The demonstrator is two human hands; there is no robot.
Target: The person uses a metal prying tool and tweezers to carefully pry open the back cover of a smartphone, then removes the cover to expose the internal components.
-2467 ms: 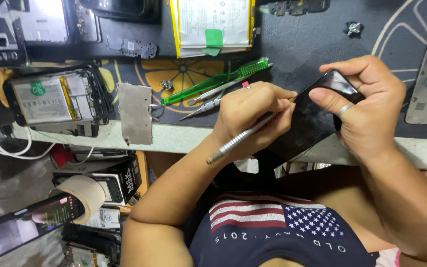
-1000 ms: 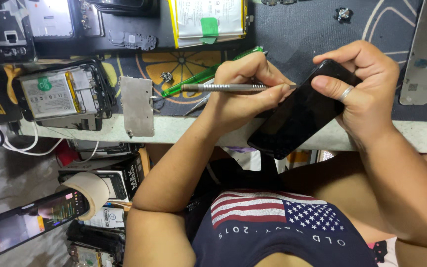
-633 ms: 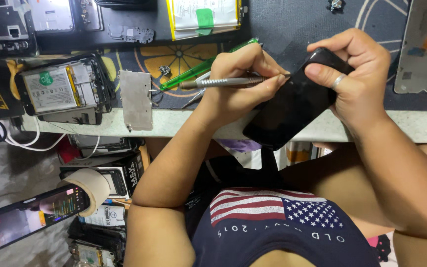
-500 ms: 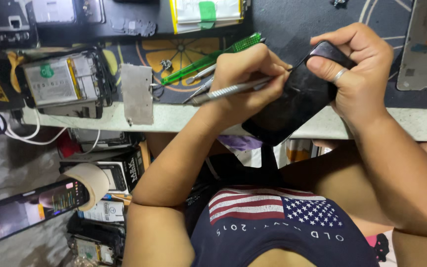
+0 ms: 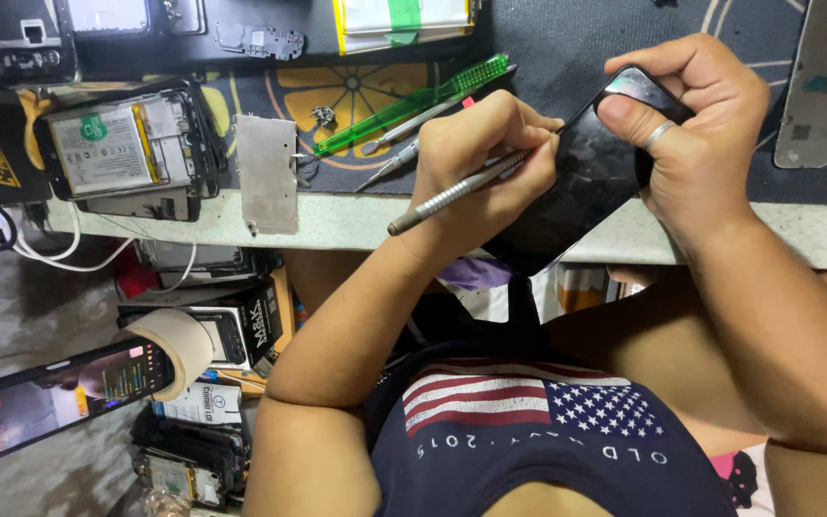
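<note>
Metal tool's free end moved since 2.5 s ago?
Yes. The metal tool swung up: its free end hung below the bench edge, now lies level with it.

Opened phone (image 5: pixel 122 153) with battery showing at bench edge, left. Metal plate (image 5: pixel 267 174) just beside it. Green brush (image 5: pixel 412 103) and tweezers (image 5: pixel 404 153) on patterned mat (image 5: pixel 346 91). Tape roll (image 5: pixel 176 345) and lit phone (image 5: pixel 55 400) below the bench.
</note>
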